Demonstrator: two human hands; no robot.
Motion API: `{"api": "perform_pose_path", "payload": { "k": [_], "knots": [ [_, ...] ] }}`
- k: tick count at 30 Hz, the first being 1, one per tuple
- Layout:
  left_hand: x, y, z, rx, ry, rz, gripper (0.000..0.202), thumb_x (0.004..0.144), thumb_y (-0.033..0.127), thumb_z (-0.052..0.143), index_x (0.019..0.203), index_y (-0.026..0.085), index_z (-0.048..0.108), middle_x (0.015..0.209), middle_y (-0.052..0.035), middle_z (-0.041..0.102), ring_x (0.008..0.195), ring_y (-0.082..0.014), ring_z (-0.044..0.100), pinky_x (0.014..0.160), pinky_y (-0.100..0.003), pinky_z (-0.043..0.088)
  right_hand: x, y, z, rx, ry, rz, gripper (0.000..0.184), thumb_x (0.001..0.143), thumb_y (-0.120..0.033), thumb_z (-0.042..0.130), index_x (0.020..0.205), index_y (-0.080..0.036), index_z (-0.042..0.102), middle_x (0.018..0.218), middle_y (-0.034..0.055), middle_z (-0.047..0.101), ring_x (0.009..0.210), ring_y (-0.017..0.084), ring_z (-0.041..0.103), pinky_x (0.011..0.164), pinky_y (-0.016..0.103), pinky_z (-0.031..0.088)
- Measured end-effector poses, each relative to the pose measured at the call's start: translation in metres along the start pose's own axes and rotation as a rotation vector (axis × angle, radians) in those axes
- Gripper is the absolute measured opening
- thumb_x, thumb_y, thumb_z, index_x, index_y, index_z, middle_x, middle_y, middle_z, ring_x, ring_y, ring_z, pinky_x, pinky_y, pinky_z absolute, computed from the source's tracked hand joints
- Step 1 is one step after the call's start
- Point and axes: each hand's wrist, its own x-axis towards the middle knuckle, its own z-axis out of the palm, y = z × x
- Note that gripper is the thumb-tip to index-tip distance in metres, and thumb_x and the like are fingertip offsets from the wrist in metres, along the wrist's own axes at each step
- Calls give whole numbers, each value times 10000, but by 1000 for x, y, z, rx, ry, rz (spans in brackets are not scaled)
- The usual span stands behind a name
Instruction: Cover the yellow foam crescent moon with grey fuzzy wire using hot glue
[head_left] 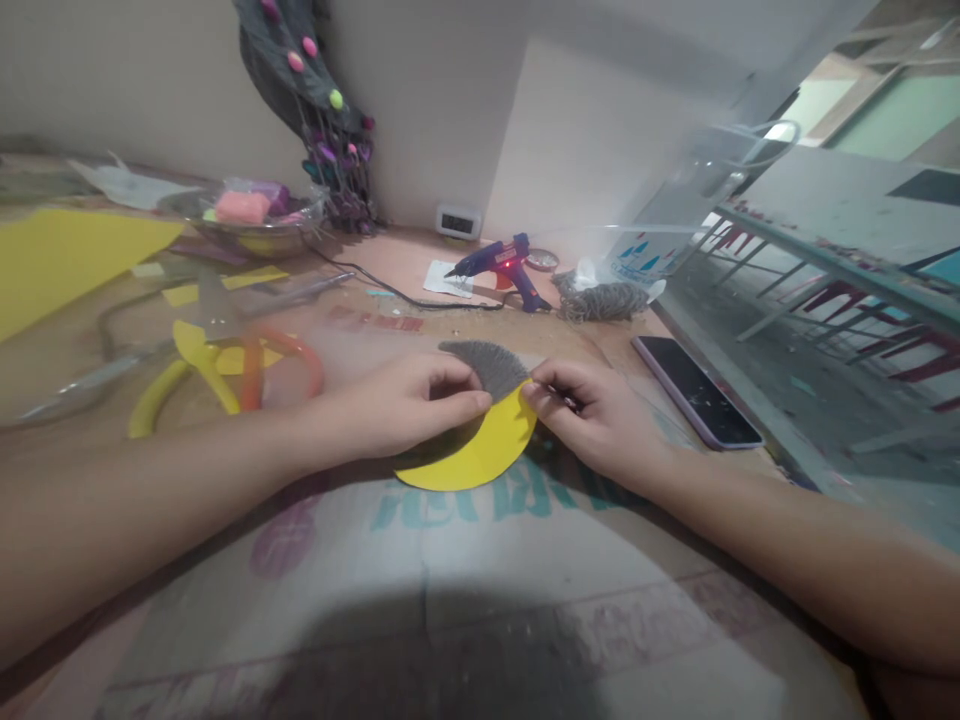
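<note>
A yellow crescent-shaped paper piece (480, 452) lies on the printed cardboard sheet (465, 560) in the middle of the table. A grey ribbed piece (489, 366) sits along its upper edge. My left hand (405, 402) is closed, its fingers pinching the grey piece and pressing it onto the yellow paper. My right hand (596, 415) is closed in a pinch at the right tip, where grey and yellow meet; a thin dark strand seems to run under its fingers.
A blue hot glue gun (504, 266) with a red light and black cord rests at the back. Grey yarn (600, 298) lies beside it. A phone (694, 388) lies at the right edge. Scissors (225, 365), yellow paper sheets (60, 255) and a bowl (251, 215) stand left.
</note>
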Motion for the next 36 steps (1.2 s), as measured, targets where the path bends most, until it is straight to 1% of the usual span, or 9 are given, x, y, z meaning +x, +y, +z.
{"api": "perform_pose_path", "payload": {
  "k": [6,11,14,20,25,27,30,33,36],
  "knots": [
    [2,-1,-2,-102,-64,-28,262,886,375,519,797,179,668,732,3,669,668,-125,598,602,-215,446,-1,4,0,-1,47,23,179,895,-274,520,748,-183,566,605,-27,520,526,89,438,482,211,340],
    [4,-1,0,-106,-11,16,142,834,310,595,815,190,667,820,12,680,710,-114,612,635,-204,463,-3,5,-1,9,153,9,200,908,-293,510,740,-193,552,617,-22,530,537,95,453,495,215,354],
    [5,-2,1,-155,22,-1,139,834,321,602,823,191,651,782,12,672,695,-117,612,636,-213,473,-4,4,-2,11,182,3,227,915,-314,502,725,-196,540,633,-14,543,555,100,474,500,218,362],
    [2,-7,2,-211,57,0,383,936,457,420,804,183,653,756,-23,679,683,-132,623,639,-231,499,-2,5,0,4,140,3,202,909,-302,508,752,-189,568,638,-13,552,550,96,468,502,215,363],
    [-1,-9,1,-243,22,44,401,955,477,375,887,187,644,803,-24,678,709,-133,621,664,-231,493,-1,4,0,9,70,14,182,903,-267,510,754,-185,575,625,-20,548,549,93,462,505,211,358],
    [-1,-7,0,-217,-7,73,398,938,484,409,865,170,643,789,-30,670,709,-141,614,663,-241,488,-1,3,0,12,66,16,190,905,-271,509,748,-186,571,626,-19,548,557,95,463,507,212,353],
    [-1,-2,-1,-98,-10,16,327,832,488,580,817,173,663,760,-13,670,696,-153,606,624,-239,465,-1,2,0,26,60,30,196,908,-279,506,746,-187,567,639,-14,555,572,99,474,515,211,366],
    [0,2,1,15,50,-49,325,832,486,566,782,182,670,688,8,646,618,-135,566,546,-224,404,-1,0,1,52,18,33,194,909,-282,505,748,-189,559,625,-19,527,549,93,454,493,206,360],
    [0,3,2,74,73,-50,316,829,470,562,752,179,660,644,16,622,569,-121,527,522,-224,374,-1,0,1,76,-34,39,199,908,-285,507,736,-191,541,603,-31,484,523,85,420,466,201,337]
  ]
}}
